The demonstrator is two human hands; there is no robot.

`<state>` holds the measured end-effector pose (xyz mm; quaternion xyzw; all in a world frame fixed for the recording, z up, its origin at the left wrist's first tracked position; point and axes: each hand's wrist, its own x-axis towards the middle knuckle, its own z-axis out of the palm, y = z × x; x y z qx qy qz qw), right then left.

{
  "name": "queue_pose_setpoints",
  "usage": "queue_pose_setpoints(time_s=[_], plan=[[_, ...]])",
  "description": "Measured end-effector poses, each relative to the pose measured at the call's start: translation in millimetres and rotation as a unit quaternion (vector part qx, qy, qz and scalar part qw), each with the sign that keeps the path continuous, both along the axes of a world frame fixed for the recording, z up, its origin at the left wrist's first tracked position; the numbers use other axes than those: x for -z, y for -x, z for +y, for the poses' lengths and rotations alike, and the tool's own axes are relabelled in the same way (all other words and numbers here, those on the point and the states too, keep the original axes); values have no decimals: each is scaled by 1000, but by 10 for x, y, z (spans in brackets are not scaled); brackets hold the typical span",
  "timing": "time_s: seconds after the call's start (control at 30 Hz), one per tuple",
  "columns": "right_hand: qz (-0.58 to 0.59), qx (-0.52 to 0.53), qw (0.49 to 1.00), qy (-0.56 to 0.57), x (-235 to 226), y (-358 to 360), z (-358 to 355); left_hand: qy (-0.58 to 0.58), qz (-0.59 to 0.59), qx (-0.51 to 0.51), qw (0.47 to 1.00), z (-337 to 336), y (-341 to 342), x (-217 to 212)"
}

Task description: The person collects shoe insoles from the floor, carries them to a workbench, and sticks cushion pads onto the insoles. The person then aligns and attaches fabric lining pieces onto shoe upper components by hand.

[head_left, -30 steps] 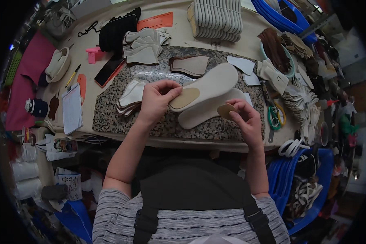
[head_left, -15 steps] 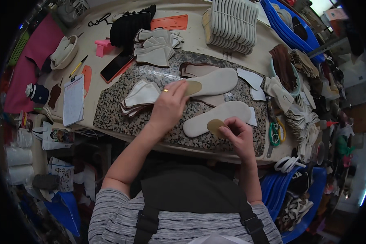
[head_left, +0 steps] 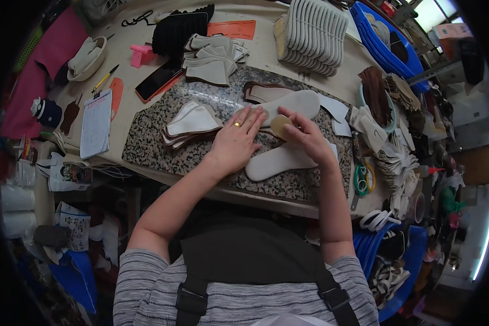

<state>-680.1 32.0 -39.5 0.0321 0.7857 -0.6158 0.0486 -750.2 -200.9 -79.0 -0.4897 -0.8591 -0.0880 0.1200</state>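
Two white shoe insoles lie on a speckled granite slab (head_left: 157,138). My left hand (head_left: 236,140), with a ring on one finger, presses flat on the heel end of the upper insole (head_left: 296,103). My right hand (head_left: 304,136) pinches a small round tan heel pad (head_left: 280,126) just above the lower insole (head_left: 280,160), between the two insoles. A small stack of cut beige and brown pieces (head_left: 190,124) sits on the slab left of my left hand.
A row of stacked grey insoles (head_left: 309,35) stands at the back, blue trays (head_left: 388,46) to its right. Beige cut pieces (head_left: 212,54), a phone (head_left: 157,81), a clipboard (head_left: 96,124) and green-handled scissors (head_left: 361,179) lie around the slab.
My right hand has carried the tan pad up from the lower insole toward the upper insole's heel. My left hand has stayed pressed on the upper insole.
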Motion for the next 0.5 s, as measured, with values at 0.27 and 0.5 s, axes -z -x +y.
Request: queue_pose_setpoints(time_s=[0.27,0.5], plan=[[-8,30,997,-71,116,-23,-123,-20,-82,-142,986,-125,-440,-190],[-34,83,995,40,-179,-465,-324,-308,-461,-99,826,-430,-717,-372]])
